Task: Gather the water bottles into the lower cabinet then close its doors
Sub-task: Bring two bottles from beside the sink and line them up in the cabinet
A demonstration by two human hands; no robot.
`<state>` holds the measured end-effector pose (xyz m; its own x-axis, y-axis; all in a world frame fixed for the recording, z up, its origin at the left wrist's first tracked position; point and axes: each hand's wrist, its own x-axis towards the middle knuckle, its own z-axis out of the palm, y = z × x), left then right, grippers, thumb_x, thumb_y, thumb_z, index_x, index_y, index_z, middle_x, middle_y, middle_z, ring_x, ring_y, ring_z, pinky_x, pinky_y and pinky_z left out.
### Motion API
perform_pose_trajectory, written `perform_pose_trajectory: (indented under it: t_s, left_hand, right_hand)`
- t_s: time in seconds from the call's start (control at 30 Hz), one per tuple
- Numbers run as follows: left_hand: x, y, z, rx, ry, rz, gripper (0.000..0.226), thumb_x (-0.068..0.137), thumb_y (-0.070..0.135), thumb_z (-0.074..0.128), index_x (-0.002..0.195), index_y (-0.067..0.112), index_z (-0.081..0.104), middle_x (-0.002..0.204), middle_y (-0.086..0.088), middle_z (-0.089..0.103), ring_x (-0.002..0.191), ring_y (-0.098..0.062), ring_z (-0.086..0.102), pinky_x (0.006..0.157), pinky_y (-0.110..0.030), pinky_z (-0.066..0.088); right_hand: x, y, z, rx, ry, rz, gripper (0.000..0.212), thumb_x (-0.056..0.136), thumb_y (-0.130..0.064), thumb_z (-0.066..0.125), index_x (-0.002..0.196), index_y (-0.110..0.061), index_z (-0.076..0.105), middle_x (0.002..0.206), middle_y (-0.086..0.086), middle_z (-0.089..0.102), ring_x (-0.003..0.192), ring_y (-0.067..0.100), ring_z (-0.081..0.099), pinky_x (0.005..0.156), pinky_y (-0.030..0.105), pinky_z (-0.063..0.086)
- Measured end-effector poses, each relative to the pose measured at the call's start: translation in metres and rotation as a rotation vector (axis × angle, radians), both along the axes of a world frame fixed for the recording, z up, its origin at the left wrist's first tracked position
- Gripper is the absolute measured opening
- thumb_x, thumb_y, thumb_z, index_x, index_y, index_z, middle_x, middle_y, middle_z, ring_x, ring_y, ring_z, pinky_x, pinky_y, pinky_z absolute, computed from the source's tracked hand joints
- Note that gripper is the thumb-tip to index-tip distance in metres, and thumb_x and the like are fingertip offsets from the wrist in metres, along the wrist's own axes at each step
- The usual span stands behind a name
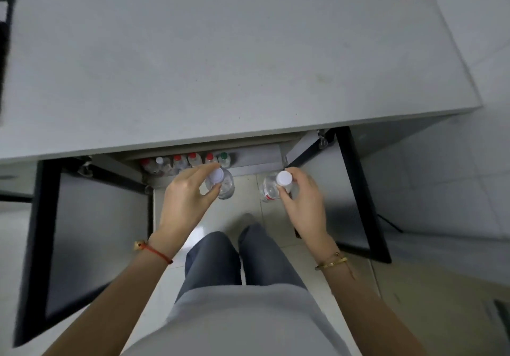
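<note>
**poster1:** Clear plastic, white caps, one bottle per hand. Left hand (185, 192) has its fingers (214, 190) clamped round the neck of the left bottle (225, 185), thumb one side and the rest curled over the top. Right hand (302, 198) does the same on the right bottle (271, 188), pinching just under the cap. Both bottles hang upright over the floor (248, 203), right in front of the lower cabinet (259, 156).

**poster2:** so how far along would you call it?

**poster1:** Past halfway, I'd guess. A row of stored bottles (190, 161) already stands inside along the front edge: mostly red caps, one white, one green at the right end. The two in hand aren't in yet. The bench (220, 51) above shows no bottles on the part I can see.

**poster2:** and the doors?

**poster1:** Both wide open, left door (91, 231) and right door (356, 190) swung out either side of the legs. So what's left: set these two down in the free space to the right of the row, then shut both doors. Can't tell if more bottles sit out of frame.
</note>
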<state>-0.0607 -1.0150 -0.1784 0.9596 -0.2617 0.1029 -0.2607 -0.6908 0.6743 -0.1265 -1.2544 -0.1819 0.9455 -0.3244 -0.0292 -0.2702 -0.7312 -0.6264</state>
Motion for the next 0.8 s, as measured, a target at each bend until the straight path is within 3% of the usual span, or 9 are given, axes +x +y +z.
perform_pose_trajectory:
  t_s: [0.17, 0.27, 0.4, 0.5, 0.67, 0.8]
  left_hand:
    - [0.026, -0.043, -0.084, 0.032, 0.002, 0.084, 0.032, 0.082, 0.017, 0.076, 0.114, 0.013, 0.07, 0.107, -0.004, 0.074, 0.093, -0.025, 0.07, 0.075, -0.036, 0.059]
    - [0.043, -0.062, -0.148, 0.022, 0.014, 0.111, 0.032, 0.082, 0.016, 0.076, 0.112, 0.011, 0.071, 0.107, -0.006, 0.075, 0.093, -0.026, 0.07, 0.076, -0.035, 0.058]
    - [0.063, -0.081, -0.247, 0.029, 0.034, 0.147, 0.036, 0.08, 0.016, 0.078, 0.115, 0.01, 0.071, 0.113, -0.009, 0.074, 0.097, -0.028, 0.071, 0.083, -0.032, 0.056]
    - [0.081, -0.089, -0.318, 0.05, 0.053, 0.158, 0.038, 0.08, 0.018, 0.077, 0.117, 0.011, 0.07, 0.114, -0.008, 0.074, 0.097, -0.029, 0.071, 0.081, -0.028, 0.052]
    - [0.117, -0.097, -0.419, 0.021, 0.025, 0.127, 0.031, 0.082, 0.016, 0.074, 0.113, 0.012, 0.071, 0.102, -0.008, 0.075, 0.087, -0.025, 0.07, 0.069, -0.021, 0.046]
    - [0.145, -0.107, -0.478, -0.012, -0.03, 0.103, 0.01, 0.081, 0.015, 0.07, 0.091, 0.017, 0.069, 0.084, 0.002, 0.071, 0.08, -0.017, 0.067, 0.062, -0.017, 0.041]
  right_hand:
    - [0.045, -0.037, -0.087, -0.018, -0.008, 0.097, 0.032, 0.083, -0.015, 0.072, 0.112, -0.016, 0.058, 0.102, 0.004, 0.064, 0.094, 0.02, 0.059, 0.078, 0.03, 0.051]
    - [0.068, -0.051, -0.154, -0.024, 0.001, 0.108, 0.036, 0.08, -0.012, 0.075, 0.113, -0.013, 0.061, 0.105, 0.007, 0.066, 0.096, 0.023, 0.062, 0.079, 0.025, 0.049]
    - [0.093, -0.062, -0.254, -0.028, -0.011, 0.117, 0.038, 0.079, -0.013, 0.076, 0.114, -0.012, 0.061, 0.108, 0.01, 0.068, 0.099, 0.026, 0.065, 0.081, 0.034, 0.057]
    - [0.112, -0.069, -0.326, -0.003, -0.014, 0.13, 0.039, 0.079, -0.014, 0.075, 0.114, -0.014, 0.059, 0.11, 0.011, 0.066, 0.101, 0.026, 0.064, 0.082, 0.033, 0.056]
    - [0.147, -0.077, -0.434, -0.04, -0.025, 0.154, 0.038, 0.08, -0.017, 0.076, 0.113, -0.017, 0.057, 0.104, 0.009, 0.068, 0.096, 0.024, 0.064, 0.077, 0.027, 0.05]
    - [0.175, -0.077, -0.491, -0.084, -0.108, 0.145, 0.032, 0.081, -0.016, 0.074, 0.109, -0.013, 0.061, 0.097, 0.01, 0.07, 0.09, 0.026, 0.066, 0.073, 0.028, 0.049]
